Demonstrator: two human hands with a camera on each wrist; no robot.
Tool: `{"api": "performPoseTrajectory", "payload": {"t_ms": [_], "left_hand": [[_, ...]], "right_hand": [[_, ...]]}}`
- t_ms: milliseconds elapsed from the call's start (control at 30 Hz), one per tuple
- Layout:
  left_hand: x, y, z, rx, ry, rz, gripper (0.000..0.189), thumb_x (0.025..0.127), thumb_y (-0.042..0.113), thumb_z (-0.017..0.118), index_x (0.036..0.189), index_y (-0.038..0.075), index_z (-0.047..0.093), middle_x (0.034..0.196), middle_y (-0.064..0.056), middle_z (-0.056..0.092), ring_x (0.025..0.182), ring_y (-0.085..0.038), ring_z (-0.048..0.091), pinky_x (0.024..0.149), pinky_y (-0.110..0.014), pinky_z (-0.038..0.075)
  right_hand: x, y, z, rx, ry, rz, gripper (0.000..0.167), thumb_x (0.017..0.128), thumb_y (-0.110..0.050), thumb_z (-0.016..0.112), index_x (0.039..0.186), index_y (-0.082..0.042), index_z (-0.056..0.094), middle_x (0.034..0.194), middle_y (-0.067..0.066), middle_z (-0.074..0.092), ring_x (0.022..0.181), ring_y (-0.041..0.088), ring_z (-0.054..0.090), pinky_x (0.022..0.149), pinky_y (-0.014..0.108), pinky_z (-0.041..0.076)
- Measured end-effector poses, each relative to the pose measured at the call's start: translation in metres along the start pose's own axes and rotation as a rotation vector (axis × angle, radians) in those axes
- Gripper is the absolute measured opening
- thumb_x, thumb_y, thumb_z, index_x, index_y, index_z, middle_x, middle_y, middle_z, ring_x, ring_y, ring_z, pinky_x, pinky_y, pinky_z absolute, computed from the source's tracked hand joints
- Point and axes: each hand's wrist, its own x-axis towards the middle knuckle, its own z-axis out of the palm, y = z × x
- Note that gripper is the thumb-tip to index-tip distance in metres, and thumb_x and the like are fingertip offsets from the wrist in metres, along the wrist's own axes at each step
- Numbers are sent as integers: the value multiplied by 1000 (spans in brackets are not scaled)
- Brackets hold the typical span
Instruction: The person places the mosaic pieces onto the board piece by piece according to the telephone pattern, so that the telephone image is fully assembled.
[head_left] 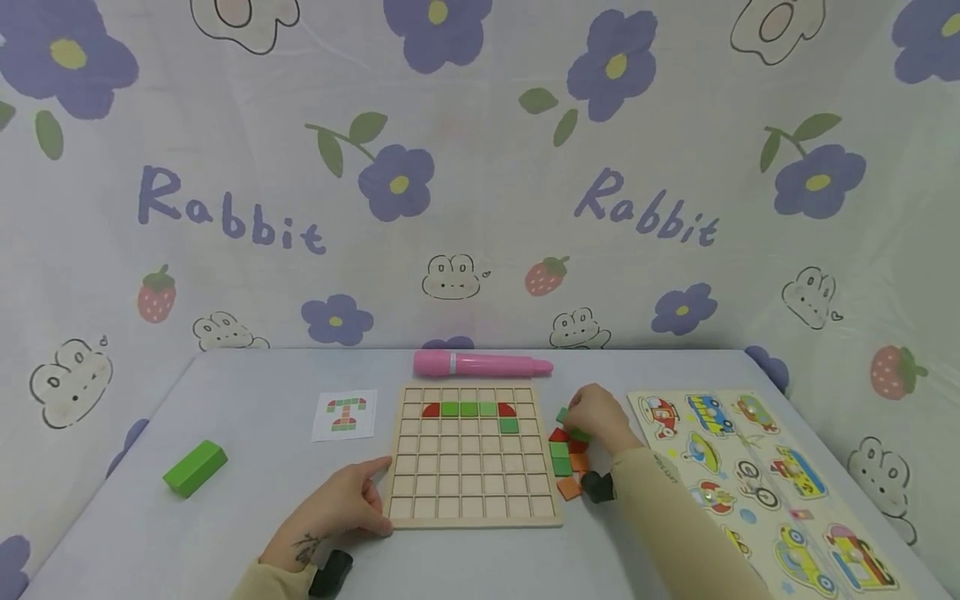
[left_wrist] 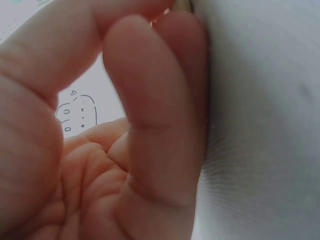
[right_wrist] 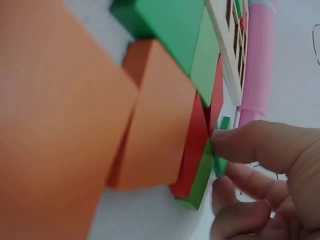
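A wooden grid board lies on the table. Its second row carries a run of green squares between two red rounded-corner pieces, with another green square below the right end. My left hand touches the board's left edge, index fingertip on the side and thumb by the near corner. Just right of the board, my right hand pinches a small green piece between its fingertips. Beneath and in front of it lies a pile of loose blocks, including a red block and an orange block.
Left of the board lies a card printed with a T-shaped pattern. A green block is farther left. Behind the board stretches a pink pen-shaped object. A vehicle picture puzzle lies on the right, partly under my right sleeve.
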Motion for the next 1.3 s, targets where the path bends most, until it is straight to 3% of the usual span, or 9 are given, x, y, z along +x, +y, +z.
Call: {"api": "performPoseTrajectory", "payload": {"t_ms": [133,267,467,667,800,933,1167,1300], "left_hand": [[1,-1,0,0,1,-4,96,57,1,82,140,-4,33,64,-3,57,52,-12,48,50,-26,40],[1,-1,1,10,7,-6,96,57,1,82,140,-3,34,64,-3,57,52,-12,48,50,-26,40],[1,-2,1,16,8,-5,95,57,2,82,140,-3,35,64,-3,56,52,-12,48,50,-26,40],[1,-1,1,16,11,-6,95,57,1,82,140,-3,35,64,-3,56,53,-12,48,50,-26,40],[1,-1,1,14,9,-4,95,57,1,82,140,-3,35,64,-3,56,52,-12,48,50,-25,40],[1,-1,1,14,5,-7,95,58,1,82,140,-2,35,63,-3,56,52,-11,48,50,-25,40],[1,-2,-1,11,-7,6,95,58,2,82,140,-2,34,63,-2,56,52,-11,47,50,-25,39],[0,-3,-2,4,-17,24,95,59,2,82,140,-3,33,62,-2,56,52,-11,47,49,-25,38]], "right_hand": [[0,-1,-1,94,70,-70,26,74,-13,68,97,-4,61,97,12,60,80,22,55,66,33,42],[-1,-11,2,358,107,-209,27,76,-6,64,102,0,57,90,13,59,64,16,54,58,28,45],[-15,-43,15,713,16,-325,29,77,1,61,106,2,54,81,3,54,53,9,43,51,24,37],[-27,-74,33,899,-112,-369,28,79,3,60,106,3,54,78,-2,53,52,8,38,49,23,32],[-31,-91,50,944,-172,-371,27,79,5,60,106,2,55,78,-2,53,52,8,36,48,22,30],[-35,-103,65,913,-200,-365,27,79,3,62,105,0,57,78,-1,51,50,8,33,46,22,27],[-38,-118,85,678,-185,-376,25,74,-4,66,100,-3,64,82,3,57,65,12,47,57,24,40],[-38,-124,92,602,-205,-362,24,73,-5,68,97,-5,65,90,7,61,75,15,53,64,27,44]]}}
